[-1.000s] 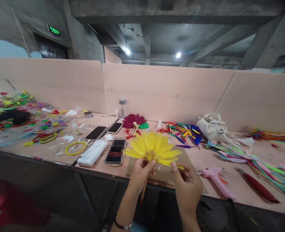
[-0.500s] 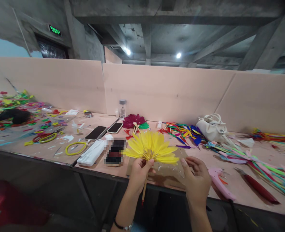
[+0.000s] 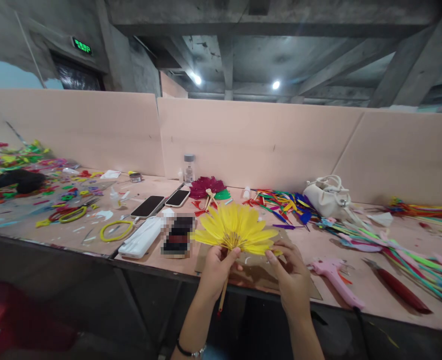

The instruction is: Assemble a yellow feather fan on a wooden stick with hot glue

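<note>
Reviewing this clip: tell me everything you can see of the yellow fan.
The yellow fan is spread open, its long, pointed, feather-like petals overlapping and looking thin and light. Narrow brownish ribs converge at its base. Below, a slim wooden-looking handle slants downward, red at its lower tip. The fan is held up, partly over the brown board. The left hand grips it at the base; the right hand pinches its right edge.
</note>
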Demonstrator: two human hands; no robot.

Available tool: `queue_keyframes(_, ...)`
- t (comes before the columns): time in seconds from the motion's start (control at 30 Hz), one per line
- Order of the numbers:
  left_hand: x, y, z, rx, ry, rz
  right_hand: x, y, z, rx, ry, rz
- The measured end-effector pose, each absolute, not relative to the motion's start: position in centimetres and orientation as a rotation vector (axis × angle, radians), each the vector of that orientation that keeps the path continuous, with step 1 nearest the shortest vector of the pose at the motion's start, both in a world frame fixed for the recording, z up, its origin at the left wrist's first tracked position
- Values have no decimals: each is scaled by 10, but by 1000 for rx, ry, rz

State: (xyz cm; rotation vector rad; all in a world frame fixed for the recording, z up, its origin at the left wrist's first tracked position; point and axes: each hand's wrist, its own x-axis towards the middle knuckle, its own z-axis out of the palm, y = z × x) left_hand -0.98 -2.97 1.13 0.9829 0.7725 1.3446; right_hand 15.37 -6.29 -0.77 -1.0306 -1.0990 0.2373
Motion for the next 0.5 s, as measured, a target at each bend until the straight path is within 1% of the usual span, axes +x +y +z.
queue_keyframes(0.27,-8,-31,12,1000,722,1359,155,-68,-8,-1123,-1032,211)
queue_keyframes(0.5,-6,-32,12,960,719,1390,167,-70,-9,-1090,-922,277)
